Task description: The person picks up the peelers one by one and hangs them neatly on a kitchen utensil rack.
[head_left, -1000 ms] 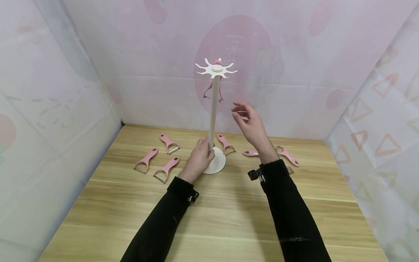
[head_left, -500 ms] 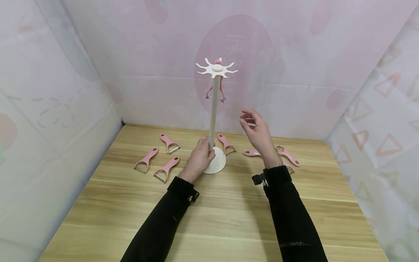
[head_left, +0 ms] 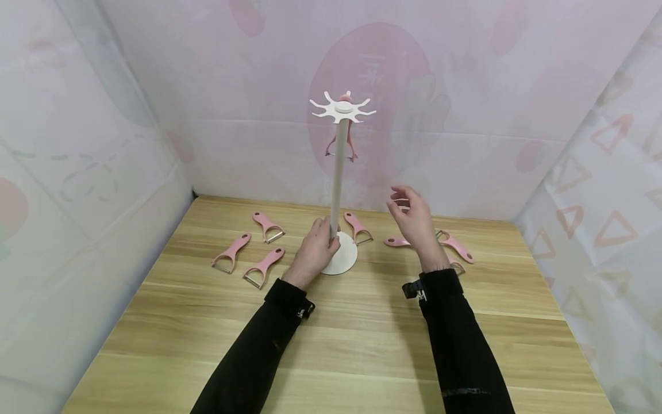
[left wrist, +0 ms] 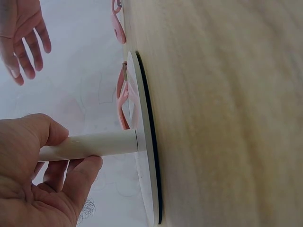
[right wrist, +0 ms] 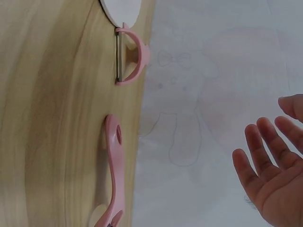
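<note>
My left hand [head_left: 312, 247] grips the lower pole of a white stand [head_left: 338, 172], thumb and fingers around it in the left wrist view, just above its round base [head_left: 345, 261]. A pink peeler [head_left: 350, 138] hangs from a rear arm of the stand's star-shaped top [head_left: 343, 109], partly behind the pole. My right hand [head_left: 418, 224] is raised at the right, fingers loosely bent, holding nothing. Below it on the table lies a pink peeler [right wrist: 116, 165], its handle showing in the right wrist view. Another peeler [head_left: 354, 225] lies right behind the base.
Left of the stand, three pink peelers lie on the wooden table: a front one [head_left: 266, 263], an outer one [head_left: 235, 248] and a rear one [head_left: 264, 222]. More peelers, including one [head_left: 459, 250], lie at the right, partly hidden by my right arm. Printed cloth walls [head_left: 233, 155] enclose the table.
My right hand has moved down and to the right, away from the stand. The hanging peeler has swung slightly right. My left hand stays on the pole.
</note>
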### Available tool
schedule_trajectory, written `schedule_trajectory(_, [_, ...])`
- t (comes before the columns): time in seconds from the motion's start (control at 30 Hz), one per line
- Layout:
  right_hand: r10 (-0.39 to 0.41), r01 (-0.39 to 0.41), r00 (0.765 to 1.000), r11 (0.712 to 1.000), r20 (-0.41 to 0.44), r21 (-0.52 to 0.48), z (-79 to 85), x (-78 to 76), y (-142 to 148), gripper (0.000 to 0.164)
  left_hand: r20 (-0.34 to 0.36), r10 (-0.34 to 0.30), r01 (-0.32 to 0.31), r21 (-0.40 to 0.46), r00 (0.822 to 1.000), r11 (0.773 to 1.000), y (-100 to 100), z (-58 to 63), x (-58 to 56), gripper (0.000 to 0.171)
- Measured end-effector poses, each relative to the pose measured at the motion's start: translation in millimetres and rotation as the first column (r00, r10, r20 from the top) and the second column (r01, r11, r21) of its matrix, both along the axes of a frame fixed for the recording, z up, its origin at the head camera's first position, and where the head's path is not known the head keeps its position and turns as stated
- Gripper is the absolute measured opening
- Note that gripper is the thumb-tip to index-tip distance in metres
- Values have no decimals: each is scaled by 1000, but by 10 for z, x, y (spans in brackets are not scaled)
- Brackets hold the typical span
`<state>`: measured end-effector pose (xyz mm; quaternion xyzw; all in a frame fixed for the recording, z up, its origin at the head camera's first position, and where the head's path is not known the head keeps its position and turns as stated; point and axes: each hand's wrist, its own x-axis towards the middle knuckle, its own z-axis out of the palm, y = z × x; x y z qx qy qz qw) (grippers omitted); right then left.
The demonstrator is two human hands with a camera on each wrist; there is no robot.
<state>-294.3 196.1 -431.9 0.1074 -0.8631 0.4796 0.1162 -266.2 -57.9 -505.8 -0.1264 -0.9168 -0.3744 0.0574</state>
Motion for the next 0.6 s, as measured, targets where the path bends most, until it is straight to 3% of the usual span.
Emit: schedule_trajectory(0.6, [-82,56,983,986,165,157,-176,68,183,54,-22,-9,9,-2,1000,1000,-4,1,9,18])
